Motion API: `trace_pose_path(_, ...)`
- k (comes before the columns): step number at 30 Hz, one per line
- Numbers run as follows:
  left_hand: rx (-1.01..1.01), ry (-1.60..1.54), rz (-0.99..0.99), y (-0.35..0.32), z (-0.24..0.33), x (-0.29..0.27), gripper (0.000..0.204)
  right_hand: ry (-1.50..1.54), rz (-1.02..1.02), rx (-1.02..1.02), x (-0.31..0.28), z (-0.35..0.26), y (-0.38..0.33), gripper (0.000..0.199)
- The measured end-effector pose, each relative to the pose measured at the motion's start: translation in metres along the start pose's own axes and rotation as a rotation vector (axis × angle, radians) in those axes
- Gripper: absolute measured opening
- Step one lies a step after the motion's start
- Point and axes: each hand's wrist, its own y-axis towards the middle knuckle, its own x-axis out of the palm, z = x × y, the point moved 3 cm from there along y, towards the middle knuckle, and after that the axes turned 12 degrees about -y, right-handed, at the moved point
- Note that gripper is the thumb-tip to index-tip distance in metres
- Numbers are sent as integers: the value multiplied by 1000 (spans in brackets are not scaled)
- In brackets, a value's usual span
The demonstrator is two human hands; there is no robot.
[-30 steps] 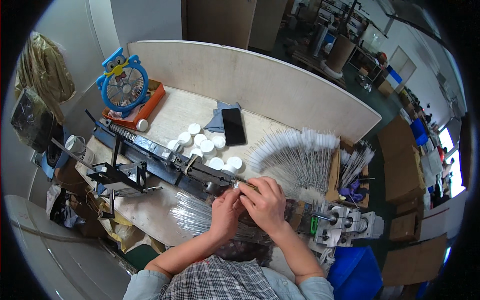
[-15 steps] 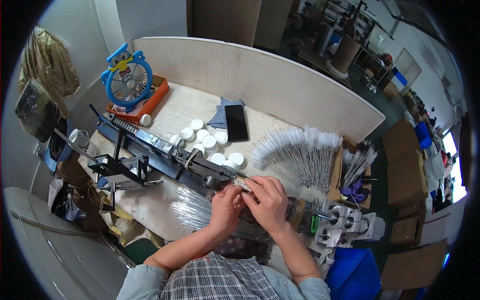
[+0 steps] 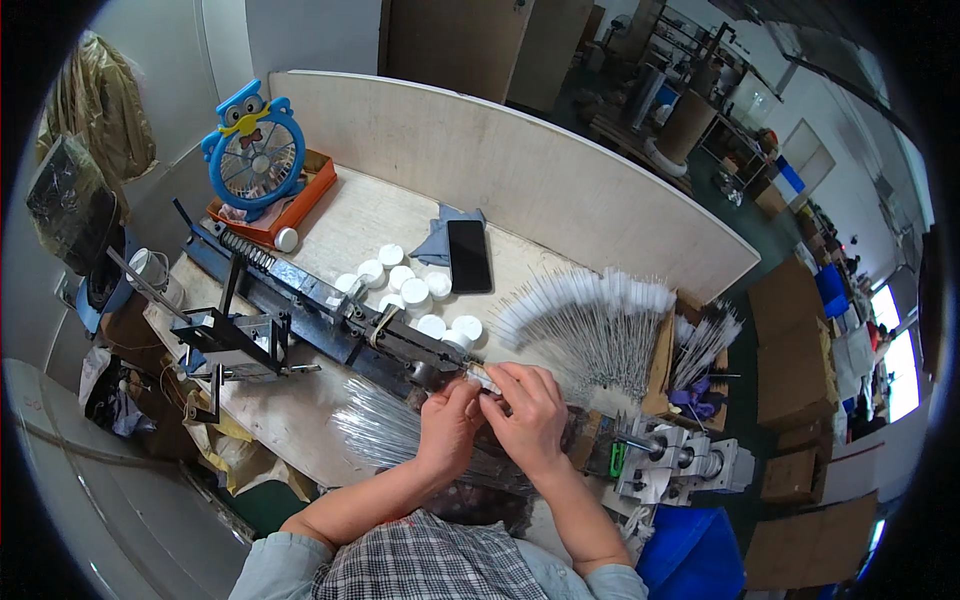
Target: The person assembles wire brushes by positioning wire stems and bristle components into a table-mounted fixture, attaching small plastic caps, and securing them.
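Observation:
Both hands meet at the near end of a long dark metal jig (image 3: 395,335). My left hand (image 3: 449,428) is closed, its thumb and fingertips pinched together beside the jig's tip. Close against it, my right hand (image 3: 530,415) is curled with its fingertips drawn in. A small whitish piece (image 3: 481,377) shows at the right fingertips; its kind is too small to tell. Whatever lies between the left fingertips is hidden. Below and left of the left hand lies a bundle of thin, shiny wires (image 3: 375,425) on the table.
White round lidded tubs (image 3: 413,292) cluster behind the jig, near a black phone (image 3: 469,256) on a blue cloth. White-tipped wire brushes (image 3: 590,320) fan out at right, beside a cardboard box (image 3: 660,370). A metal clamping device (image 3: 680,465) and blue bin (image 3: 690,555) stand near right. A blue fan (image 3: 258,165) stands far left.
The whole view has shifted slightly, so the bench things sit a little further left. Both hands stay together at the jig's end, with only slight finger movement.

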Motion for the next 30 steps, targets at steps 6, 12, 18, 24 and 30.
trace_pose_path(6,-12,-61,44,-7,6,15,11,-27,33,21,0,3,-2,31)
trace_pose_path(12,7,30,60,-4,1,14,9,-41,16,-21,-3,8,-5,30)
trace_pose_path(18,3,18,-22,-6,9,12,14,-14,38,-12,-26,5,4,27)
trace_pose_path(24,-59,-61,-5,-16,12,18,48,-66,-152,17,-29,12,-10,20)
trace_pose_path(30,-92,26,-36,-17,9,8,57,53,-97,6,-40,18,-7,18)
